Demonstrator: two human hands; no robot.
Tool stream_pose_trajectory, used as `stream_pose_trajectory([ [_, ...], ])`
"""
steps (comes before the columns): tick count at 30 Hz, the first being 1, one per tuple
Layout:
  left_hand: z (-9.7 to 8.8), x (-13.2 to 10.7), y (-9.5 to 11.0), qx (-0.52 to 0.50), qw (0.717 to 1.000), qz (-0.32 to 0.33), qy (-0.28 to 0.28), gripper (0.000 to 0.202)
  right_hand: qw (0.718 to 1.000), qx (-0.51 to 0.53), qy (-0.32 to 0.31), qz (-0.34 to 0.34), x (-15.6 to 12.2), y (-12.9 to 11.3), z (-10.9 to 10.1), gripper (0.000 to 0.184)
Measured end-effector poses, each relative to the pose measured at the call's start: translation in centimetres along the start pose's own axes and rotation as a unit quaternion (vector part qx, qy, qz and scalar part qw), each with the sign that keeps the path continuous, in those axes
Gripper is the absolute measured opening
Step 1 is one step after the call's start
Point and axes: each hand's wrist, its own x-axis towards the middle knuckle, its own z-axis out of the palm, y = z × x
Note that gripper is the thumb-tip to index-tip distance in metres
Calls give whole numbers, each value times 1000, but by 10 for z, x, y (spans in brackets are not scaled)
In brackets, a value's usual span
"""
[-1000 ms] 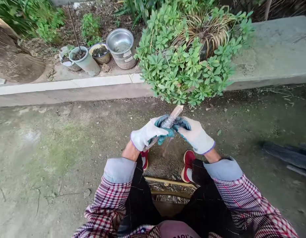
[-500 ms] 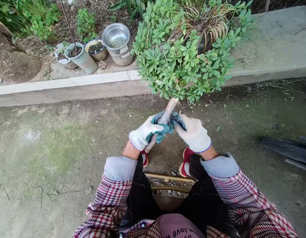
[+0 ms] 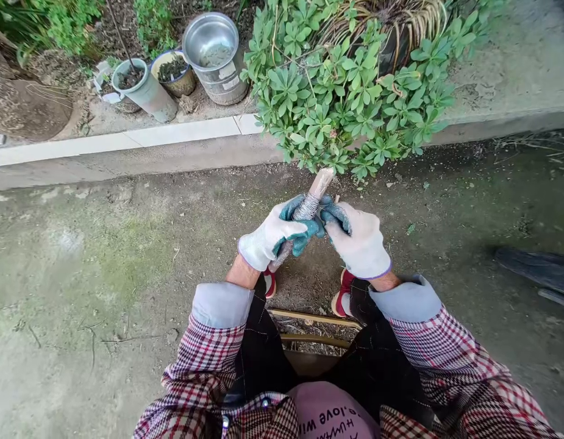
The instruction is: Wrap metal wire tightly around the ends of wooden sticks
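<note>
— What did you have in your hands there?

— A short wooden stick wound with thin grey wire [image 3: 308, 206]. My left hand [image 3: 273, 236], in a white knit glove with a teal coated palm, was closed round its lower part, fingers wrapped over the winding. The bare wooden tip pointed up and away from me, toward the leafy green shrub [image 3: 341, 91] spilling over the concrete kerb [image 3: 126, 152].

— And the other hand?

— My right hand [image 3: 358, 239], gloved the same way, had its fingertips pinched against the wire coil just beside the left thumb. I'd judge it was closed on the wire rather than on the wood, though the fingers hid the exact contact.

— Why hold it out in front like that?

— I was sitting low, knees apart, red shoes [image 3: 341, 299] on the dirt ground [image 3: 103, 256], so the stick sat between my knees, tilted where I could see the winding. The gloves, I'd guess, kept the wire off my skin.

— Anything else around?

— A round steel basin [image 3: 214, 55], a grey plastic pot of soil [image 3: 142, 91] and a small brown pot [image 3: 174, 72] stood beyond the kerb, well apart from me.
</note>
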Motion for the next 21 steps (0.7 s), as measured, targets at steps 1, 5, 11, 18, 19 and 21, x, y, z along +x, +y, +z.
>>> stream_pose_trajectory([
  [1, 1, 1, 1, 11, 1000, -5, 12, 67, 1000, 18, 2, 5, 0, 1, 3, 24],
  [5, 4, -1, 8, 61, 996, -29, 66, 64, 993, 113, -18, 21, 1, 9, 15, 28],
  [11, -4, 0, 7, 108, 982, -4, 152, 58, 974, 197, -17, 112, 1, 11, 14, 28],
  [18, -39, 23, -17, 554, 800, -37, 227, 30, 956, 213, -195, 54, 4, 3, -3, 19],
  [19, -39, 24, -20, 607, 767, -63, 196, 31, 947, 243, -199, 67, 4, 3, -4, 19],
  [21, -33, 24, -24, 669, 721, -114, 139, 30, 930, 293, -193, 112, 4, 7, -7, 20],
])
